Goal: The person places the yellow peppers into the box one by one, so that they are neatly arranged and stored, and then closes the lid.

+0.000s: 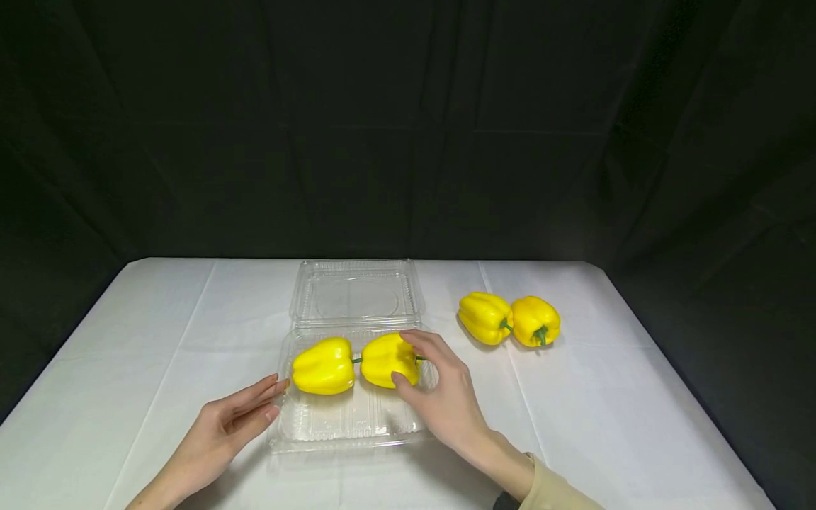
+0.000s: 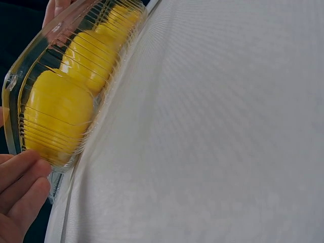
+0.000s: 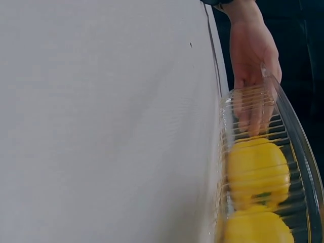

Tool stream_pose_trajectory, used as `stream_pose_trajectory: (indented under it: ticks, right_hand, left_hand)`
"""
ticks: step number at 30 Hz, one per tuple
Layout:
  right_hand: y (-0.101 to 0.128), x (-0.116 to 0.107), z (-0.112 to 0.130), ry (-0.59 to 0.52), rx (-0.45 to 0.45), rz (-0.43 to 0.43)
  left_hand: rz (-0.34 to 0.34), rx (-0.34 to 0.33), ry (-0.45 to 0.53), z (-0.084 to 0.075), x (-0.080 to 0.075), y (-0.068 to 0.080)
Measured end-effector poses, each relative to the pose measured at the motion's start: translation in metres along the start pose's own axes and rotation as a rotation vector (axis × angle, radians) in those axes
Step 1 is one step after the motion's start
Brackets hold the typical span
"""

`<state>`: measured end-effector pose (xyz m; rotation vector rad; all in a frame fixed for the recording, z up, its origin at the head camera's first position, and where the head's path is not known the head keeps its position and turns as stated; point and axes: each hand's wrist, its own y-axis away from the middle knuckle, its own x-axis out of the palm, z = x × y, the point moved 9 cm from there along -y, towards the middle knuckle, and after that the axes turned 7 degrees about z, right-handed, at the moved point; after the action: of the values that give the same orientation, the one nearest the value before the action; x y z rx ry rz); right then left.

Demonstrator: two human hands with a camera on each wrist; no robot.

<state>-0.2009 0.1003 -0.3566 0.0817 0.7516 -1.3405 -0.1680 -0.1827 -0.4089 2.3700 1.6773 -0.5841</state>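
A table (image 1: 612, 397) covered with a white cloth (image 1: 159, 340) fills the lower half of the head view. The cloth shows faint fold lines running away from the near edge, and its far corners are rounded. Behind the table and to both sides of it hangs a black fabric backdrop (image 1: 408, 127), creased in a loose grid of fold marks. The backdrop drops below the table's edges at left and right. Light falls evenly on the cloth from above, with soft shadows.
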Motion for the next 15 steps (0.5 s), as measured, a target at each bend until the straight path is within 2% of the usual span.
stream_pose_trajectory:
  ticks: [15]
  right_hand:
    - [0.01, -0.015, -0.01, 0.007, -0.021, -0.043]
  left_hand:
    - [-0.006, 0.001, -0.006, 0.0, 0.0, 0.0]
